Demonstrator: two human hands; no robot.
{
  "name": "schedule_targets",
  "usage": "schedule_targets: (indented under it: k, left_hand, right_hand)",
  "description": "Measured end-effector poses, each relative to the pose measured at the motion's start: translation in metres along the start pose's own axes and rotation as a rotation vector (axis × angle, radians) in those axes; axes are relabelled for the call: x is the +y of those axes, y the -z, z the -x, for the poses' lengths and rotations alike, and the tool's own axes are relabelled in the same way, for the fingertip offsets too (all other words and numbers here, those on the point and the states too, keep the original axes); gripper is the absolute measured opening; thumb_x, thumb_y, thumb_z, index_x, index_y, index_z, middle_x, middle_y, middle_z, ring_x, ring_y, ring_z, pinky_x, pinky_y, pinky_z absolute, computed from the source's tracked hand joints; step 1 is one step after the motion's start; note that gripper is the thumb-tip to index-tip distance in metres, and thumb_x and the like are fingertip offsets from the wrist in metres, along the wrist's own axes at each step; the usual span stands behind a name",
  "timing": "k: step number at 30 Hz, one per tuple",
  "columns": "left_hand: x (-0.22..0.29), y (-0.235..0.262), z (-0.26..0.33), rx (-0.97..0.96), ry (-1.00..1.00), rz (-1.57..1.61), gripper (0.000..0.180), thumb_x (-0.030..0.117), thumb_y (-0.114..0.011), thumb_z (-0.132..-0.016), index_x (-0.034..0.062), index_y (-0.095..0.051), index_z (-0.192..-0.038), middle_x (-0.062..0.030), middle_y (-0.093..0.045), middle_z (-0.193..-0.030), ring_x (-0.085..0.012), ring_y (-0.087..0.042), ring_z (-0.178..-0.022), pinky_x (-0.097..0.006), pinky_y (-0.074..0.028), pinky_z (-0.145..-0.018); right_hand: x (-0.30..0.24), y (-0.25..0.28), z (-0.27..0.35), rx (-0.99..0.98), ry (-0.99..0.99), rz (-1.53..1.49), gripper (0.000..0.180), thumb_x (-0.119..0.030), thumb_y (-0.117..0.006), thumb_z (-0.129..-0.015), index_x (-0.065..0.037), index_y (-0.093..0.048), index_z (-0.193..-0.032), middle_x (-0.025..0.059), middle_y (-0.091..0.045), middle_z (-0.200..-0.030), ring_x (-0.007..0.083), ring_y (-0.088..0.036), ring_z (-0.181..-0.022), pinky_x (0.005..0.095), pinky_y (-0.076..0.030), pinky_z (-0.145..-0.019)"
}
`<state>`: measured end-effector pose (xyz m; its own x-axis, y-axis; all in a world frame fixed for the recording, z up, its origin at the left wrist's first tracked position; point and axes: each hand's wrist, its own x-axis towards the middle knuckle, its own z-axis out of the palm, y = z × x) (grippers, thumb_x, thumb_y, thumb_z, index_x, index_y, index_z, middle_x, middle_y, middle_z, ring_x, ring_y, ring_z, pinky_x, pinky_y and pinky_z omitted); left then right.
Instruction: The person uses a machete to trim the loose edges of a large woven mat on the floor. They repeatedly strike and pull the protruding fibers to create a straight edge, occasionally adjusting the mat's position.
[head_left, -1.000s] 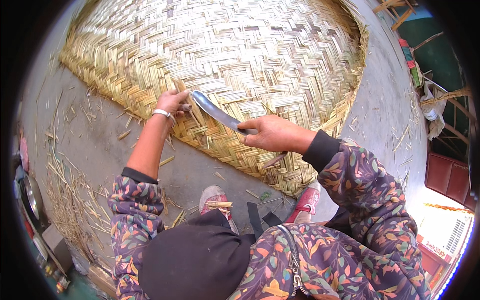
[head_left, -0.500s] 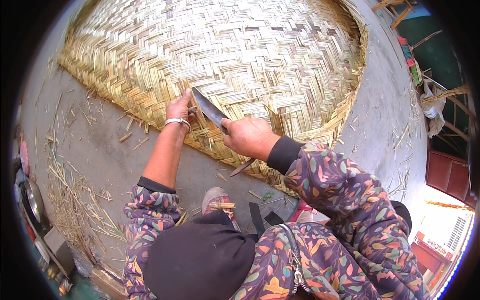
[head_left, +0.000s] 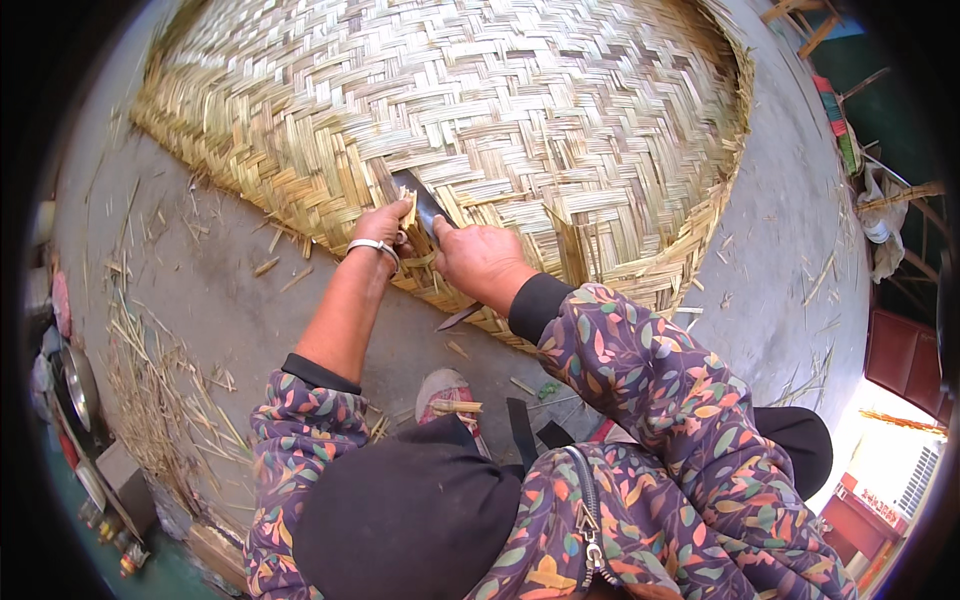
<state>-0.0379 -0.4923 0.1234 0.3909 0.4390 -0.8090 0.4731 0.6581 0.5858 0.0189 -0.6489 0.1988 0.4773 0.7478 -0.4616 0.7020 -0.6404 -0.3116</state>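
Closer together than a second ago, the person's two hands have drawn in along the near edge of a large mat of woven split reeds (head_left: 600,130), and less of the blade shows between them. The pale, straw-coloured mat lies on the floor in front of the person and fills the upper middle of the view, its near edge slanting from upper left down toward the feet. At that edge, the left hand (head_left: 385,228) pinches short reed strips (head_left: 411,210); the right hand (head_left: 485,262), just beside it, is closed round a knife (head_left: 425,205) with a dark metal blade lying against the weave. Judging by looks, the mat should be light for its breadth, springy and fairly stiff, with dry ends that could split or prick; its thick plaited border seems the soundest place to grip. The knife looks hard, smooth and possibly slippery, best taken behind the blade. Further out, a white bracelet (head_left: 373,247) circles the left wrist, and a red and pale shoe (head_left: 443,385) shows below. Reed scraps (head_left: 150,380) litter the grey floor (head_left: 790,200) at left; a dark red panelled piece (head_left: 900,350) stands far right.
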Motion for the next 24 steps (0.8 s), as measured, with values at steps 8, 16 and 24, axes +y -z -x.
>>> schedule_targets:
  k: [8, 16, 24]
  left_hand:
    - [-0.003, -0.015, -0.046, 0.197, -0.191, -0.035, 0.033, 0.026, -0.078, -0.082, -0.0007, -0.061, -0.092, -0.0091, -0.060, -0.076, -0.0202, -0.058, -0.062, -0.038, -0.050, -0.050]
    - [0.024, 0.013, 0.002, -0.031, -0.254, -0.773, 0.053, 0.046, -0.082, -0.075, -0.0008, -0.066, -0.094, -0.0123, -0.069, -0.080, -0.0195, -0.068, -0.073, -0.037, -0.055, -0.060]
    - [-0.004, 0.024, -0.003, 0.241, -0.595, -1.224, 0.051, 0.056, -0.069, -0.082, 0.0090, -0.068, -0.104, -0.0171, -0.071, -0.096, -0.0367, -0.067, -0.087, -0.045, -0.053, -0.076]
  right_hand:
    - [0.008, -0.001, 0.005, 0.010, -0.002, 0.052, 0.046, -0.026, -0.049, -0.093, -0.012, -0.053, -0.136, 0.0131, -0.072, -0.088, 0.0309, -0.071, -0.082, 0.0441, -0.055, -0.069]
    - [0.006, -0.012, 0.007, -0.004, -0.015, 0.113, 0.045, -0.023, -0.047, -0.095, -0.014, -0.051, -0.139, 0.0111, -0.073, -0.090, 0.0286, -0.071, -0.082, 0.0426, -0.055, -0.066]
    - [0.012, 0.004, 0.042, -0.053, 0.049, 0.190, 0.039, -0.017, -0.047, -0.094, -0.009, -0.056, -0.132, 0.0104, -0.072, -0.088, 0.0276, -0.072, -0.082, 0.0410, -0.055, -0.066]
